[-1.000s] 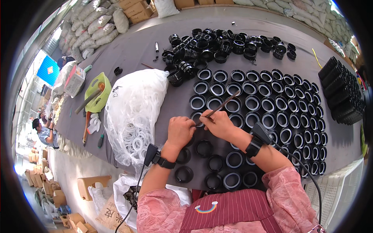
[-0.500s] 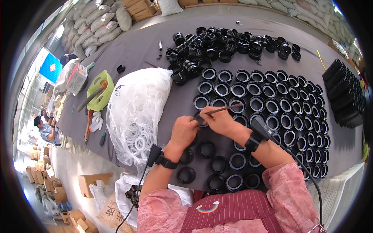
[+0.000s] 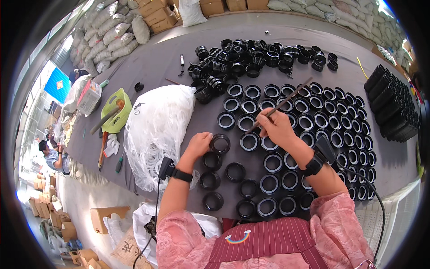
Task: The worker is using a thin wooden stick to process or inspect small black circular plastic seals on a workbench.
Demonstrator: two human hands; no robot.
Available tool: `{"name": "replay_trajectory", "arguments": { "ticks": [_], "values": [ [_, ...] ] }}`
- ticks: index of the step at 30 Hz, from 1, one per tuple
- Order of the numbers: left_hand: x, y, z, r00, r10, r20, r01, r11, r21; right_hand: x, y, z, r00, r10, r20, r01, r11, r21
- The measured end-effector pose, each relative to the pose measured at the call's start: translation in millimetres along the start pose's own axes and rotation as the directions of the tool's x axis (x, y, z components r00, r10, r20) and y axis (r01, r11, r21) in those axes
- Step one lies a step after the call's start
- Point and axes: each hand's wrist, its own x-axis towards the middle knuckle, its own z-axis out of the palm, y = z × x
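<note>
Both just parted: left hand [image 3: 197, 145] touches an unlined black ring [image 3: 220, 152], grip unclear, inboard of the table's [image 3: 204, 114] near edge; right hand [image 3: 277, 127] clamps a brown stick [image 3: 291, 95]. Looks between rings.

Right hand [image 3: 274, 127] and stick [image 3: 291, 95] moved apart from left hand [image 3: 199, 144].

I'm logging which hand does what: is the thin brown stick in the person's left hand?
No, the right hand holds the thin brown stick, while the left hand is at a black ring.
</note>
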Motion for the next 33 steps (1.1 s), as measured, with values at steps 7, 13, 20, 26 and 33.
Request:
{"name": "replay_trajectory", "arguments": {
  "ticks": [7,13,20,26,33],
  "values": [
    [-16.3,60.3,16.6,0.833,0.506,-0.222,-0.463,0.859,0.219,-17.3,28.8,-1.0,0.999,0.001,0.052,0.009,0.982,-0.189],
    [-37.1,77.0,39.1,0.716,0.681,-0.156,-0.558,0.692,0.458,-17.7,35.8,21.9,0.99,0.033,0.137,-0.001,0.974,-0.227],
    [-21.1,64.2,82.0,0.734,0.654,-0.182,-0.508,0.706,0.494,-24.7,63.0,-3.2,0.997,-0.01,0.083,0.02,0.993,-0.119],
    [-23.3,59.4,82.0,0.75,0.636,-0.183,-0.477,0.711,0.517,-20.4,71.4,3.8,0.992,-0.007,0.124,0.02,0.994,-0.109],
    [-13.4,57.7,83.7,0.715,0.685,-0.142,-0.547,0.674,0.497,-10.9,32.9,-22.2,0.981,-0.043,0.187,0.127,0.876,-0.466]
  ]
}}
